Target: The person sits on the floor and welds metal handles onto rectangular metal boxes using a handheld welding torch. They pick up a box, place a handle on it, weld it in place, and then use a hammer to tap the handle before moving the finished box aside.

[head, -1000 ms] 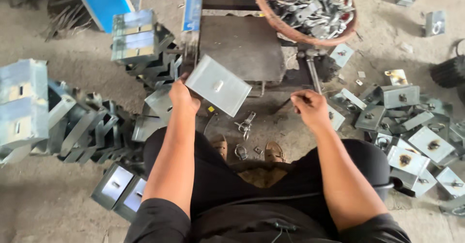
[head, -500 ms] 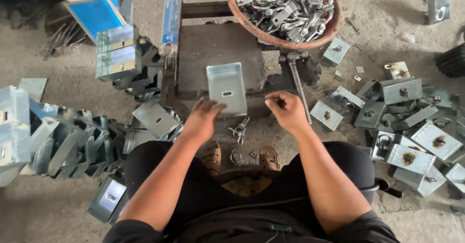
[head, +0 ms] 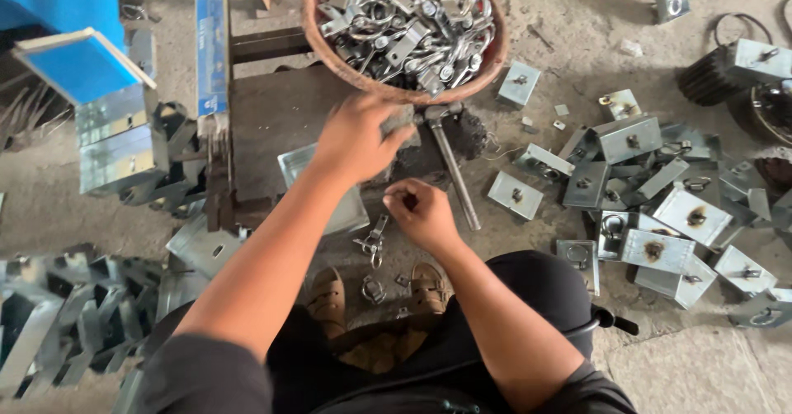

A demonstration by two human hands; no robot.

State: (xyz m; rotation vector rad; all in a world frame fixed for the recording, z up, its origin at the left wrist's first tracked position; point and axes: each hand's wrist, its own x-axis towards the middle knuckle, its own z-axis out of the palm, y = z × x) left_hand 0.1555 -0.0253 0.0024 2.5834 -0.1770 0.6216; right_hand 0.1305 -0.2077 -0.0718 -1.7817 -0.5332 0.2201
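Roughly, left to right:

Far left floor: grey folded metal brackets heaped in rows, some standing on edge.
Upper left: blue panel tilted, above stacked grey metal boxes.
Dark stand: upright blue-faced bar fixed on a dark metal work block, low on the floor.
Flat plate: galvanised metal plate lying on the block, partly hidden under the left forearm.
Left hand: reaching forward, fingers curled downward near the basket's near rim, back of hand up; whether pinching anything, cannot tell.
Basket: round reddish basket at top centre, full of shiny metal shackles.
Small clip: loose shackle piece on the floor just below the plate, between both hands.
Right hand: closed in a loose fist, fingertips pressed together as if pinching something small; object itself hidden.
Lever: steel handle slanting down beside the right hand, close but apart.
Feet: two sandals beneath the hands.
Right floor: scattered square plates with rings, well apart from both hands.
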